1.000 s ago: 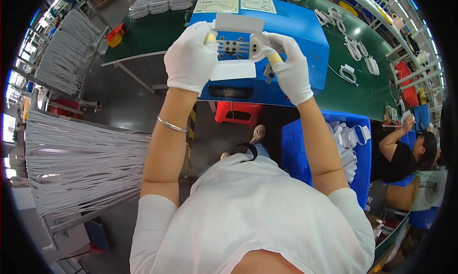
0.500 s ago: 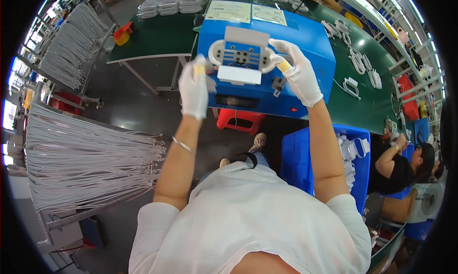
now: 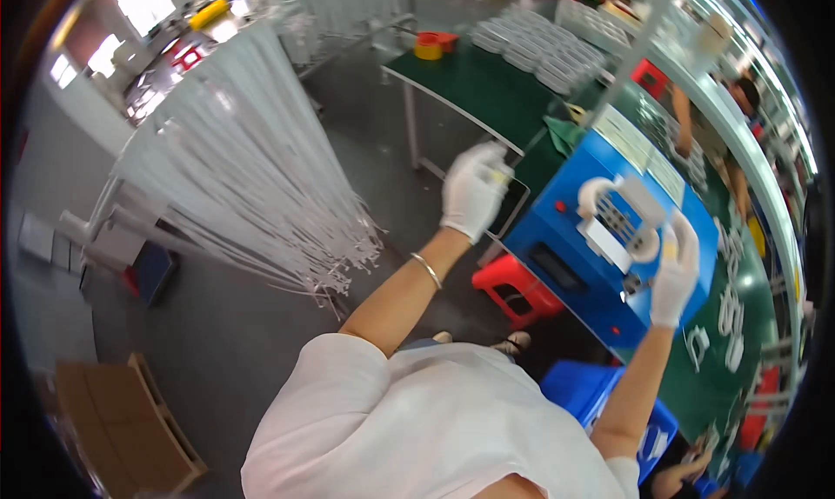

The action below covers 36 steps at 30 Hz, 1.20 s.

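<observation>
left hand (image 3: 474,189): white glove, raised off the machine and held in the air over the near edge of the green workbench (image 3: 487,90); fingers curled inward in a loose fist, nothing seen in them.
right hand (image 3: 674,269): white glove, laid flat against the right side of the white fixture, fingers stretched long and close together, a yellow band on one finger; whether it grips or only presses, cannot tell.
white fixture (image 3: 619,223): pale block with rounded loop ends and a dark grid of holes at its middle, sitting on the sloped top of the blue machine, touching the right hand.
blue machine (image 3: 570,264): box-shaped unit on the green workbench, a slot and small red buttons on its front face, paper labels on its top.
red stool (image 3: 520,290): on the floor, just below the front of the machine.
hanging white cables (image 3: 235,177): a dense sheet of them on a rack, well to the left of the left hand.
blue bin (image 3: 609,408): low on the floor by the person's right side, white parts inside.
bracelet (image 3: 427,269): thin metal band on the left wrist.
coiled white cables (image 3: 544,51): rows of them on the far end of the workbench.
</observation>
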Motion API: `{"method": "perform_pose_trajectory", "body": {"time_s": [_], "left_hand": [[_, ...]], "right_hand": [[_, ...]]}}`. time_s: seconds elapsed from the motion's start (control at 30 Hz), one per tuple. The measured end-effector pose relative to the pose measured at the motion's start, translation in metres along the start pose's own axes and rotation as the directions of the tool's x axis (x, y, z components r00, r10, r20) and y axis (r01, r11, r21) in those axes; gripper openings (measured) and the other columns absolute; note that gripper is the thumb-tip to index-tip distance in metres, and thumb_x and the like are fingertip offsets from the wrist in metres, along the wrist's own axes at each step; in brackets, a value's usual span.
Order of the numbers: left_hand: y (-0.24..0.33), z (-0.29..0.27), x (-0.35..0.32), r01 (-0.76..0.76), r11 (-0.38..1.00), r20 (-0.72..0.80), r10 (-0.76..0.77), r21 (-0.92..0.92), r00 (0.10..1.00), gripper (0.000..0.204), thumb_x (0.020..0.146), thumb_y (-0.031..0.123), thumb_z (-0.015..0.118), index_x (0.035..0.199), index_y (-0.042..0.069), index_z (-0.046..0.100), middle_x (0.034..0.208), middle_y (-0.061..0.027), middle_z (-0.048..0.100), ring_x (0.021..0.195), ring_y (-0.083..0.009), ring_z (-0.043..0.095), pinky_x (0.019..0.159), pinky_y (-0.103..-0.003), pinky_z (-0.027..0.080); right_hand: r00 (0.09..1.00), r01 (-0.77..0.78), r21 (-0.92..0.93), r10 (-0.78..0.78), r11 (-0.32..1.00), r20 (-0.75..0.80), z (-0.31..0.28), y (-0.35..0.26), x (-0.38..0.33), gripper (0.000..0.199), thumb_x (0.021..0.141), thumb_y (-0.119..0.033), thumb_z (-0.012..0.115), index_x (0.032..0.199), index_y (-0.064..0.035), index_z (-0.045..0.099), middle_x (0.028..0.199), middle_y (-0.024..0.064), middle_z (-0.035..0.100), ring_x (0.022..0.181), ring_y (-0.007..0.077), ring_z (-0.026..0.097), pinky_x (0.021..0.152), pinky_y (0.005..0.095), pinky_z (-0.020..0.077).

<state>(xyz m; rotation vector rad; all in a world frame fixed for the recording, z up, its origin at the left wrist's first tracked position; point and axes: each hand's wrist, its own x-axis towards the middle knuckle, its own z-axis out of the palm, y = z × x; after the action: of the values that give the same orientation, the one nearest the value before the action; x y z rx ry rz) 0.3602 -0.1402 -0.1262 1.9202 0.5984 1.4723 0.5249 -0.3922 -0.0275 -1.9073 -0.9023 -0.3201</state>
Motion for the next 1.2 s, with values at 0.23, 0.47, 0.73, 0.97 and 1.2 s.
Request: {"method": "perform_pose_trajectory", "body": {"time_s": [0.23, 0.47, 0.73, 0.97, 1.2], "left_hand": [[-0.054, -0.17, 0.111, 0.312, 0.834, -0.767, 0.189, 0.455, 0.613, 0.035, 0.08, 0.016, 0.07, 0.107, -0.003, 0.058, 0.095, -0.0139, 0.058, 0.09, -0.0242, 0.058, 0.08, -0.035, 0.047], [-0.045, -0.191, 0.136, 0.613, 0.607, -0.687, -0.146, 0.506, 0.711, 0.022, 0.079, 0.029, 0.069, 0.085, 0.007, 0.066, 0.087, -0.0128, 0.065, 0.08, -0.0281, 0.065, 0.073, -0.042, 0.05], [-0.036, -0.207, 0.155, 0.591, 0.494, -0.569, -0.216, 0.638, 0.794, 0.036, 0.083, 0.038, 0.061, 0.09, 0.002, 0.065, 0.087, -0.0189, 0.067, 0.088, -0.0368, 0.064, 0.077, -0.045, 0.049], [0.023, -0.236, 0.152, 0.445, 0.338, -0.342, -0.322, 0.829, 0.883, 0.047, 0.093, 0.039, 0.042, 0.094, 0.0, 0.069, 0.094, -0.0224, 0.066, 0.09, -0.038, 0.064, 0.082, -0.046, 0.049], [0.148, -0.131, 0.058, 0.556, 0.72, 0.667, -0.174, -0.416, 0.724, 0.028, 0.091, 0.013, 0.046, 0.098, -0.008, 0.063, 0.072, -0.016, 0.066, 0.054, -0.0196, 0.063, 0.048, -0.027, 0.053]], "right_hand": [[0.997, -0.056, 0.26, 0.042, 0.964, 0.059, 0.008, -0.044, -0.018, 0.025, 0.096, -0.01, 0.053, 0.117, 0.0016, 0.057, 0.112, 0.0086, 0.061, 0.103, 0.0155, 0.058, 0.094, 0.0277, 0.0431], [0.987, -0.098, 0.332, 0.048, 0.938, 0.154, 0.023, -0.065, -0.019, 0.021, 0.094, -0.011, 0.055, 0.111, 0.0018, 0.061, 0.105, 0.007, 0.062, 0.095, 0.0129, 0.059, 0.088, 0.0251, 0.0451], [0.964, -0.082, 0.384, -0.024, 0.92, 0.264, 0.03, -0.076, -0.019, 0.019, 0.095, -0.011, 0.054, 0.105, 0.0036, 0.062, 0.093, 0.004, 0.062, 0.084, 0.0093, 0.056, 0.081, 0.0228, 0.0449], [0.929, 0.022, 0.21, -0.097, 0.977, 0.356, 0.032, -0.072, -0.015, 0.019, 0.093, -0.012, 0.058, 0.103, 0.0033, 0.063, 0.093, 0.0037, 0.062, 0.086, 0.0102, 0.056, 0.082, 0.0239, 0.0436], [0.907, -0.032, 0.444, -0.161, 0.896, 0.388, 0.047, -0.123, 0.001, 0.032, 0.091, -0.016, 0.059, 0.118, 0.0003, 0.059, 0.109, 0.012, 0.062, 0.099, 0.0179, 0.059, 0.09, 0.0301, 0.0458]]}}
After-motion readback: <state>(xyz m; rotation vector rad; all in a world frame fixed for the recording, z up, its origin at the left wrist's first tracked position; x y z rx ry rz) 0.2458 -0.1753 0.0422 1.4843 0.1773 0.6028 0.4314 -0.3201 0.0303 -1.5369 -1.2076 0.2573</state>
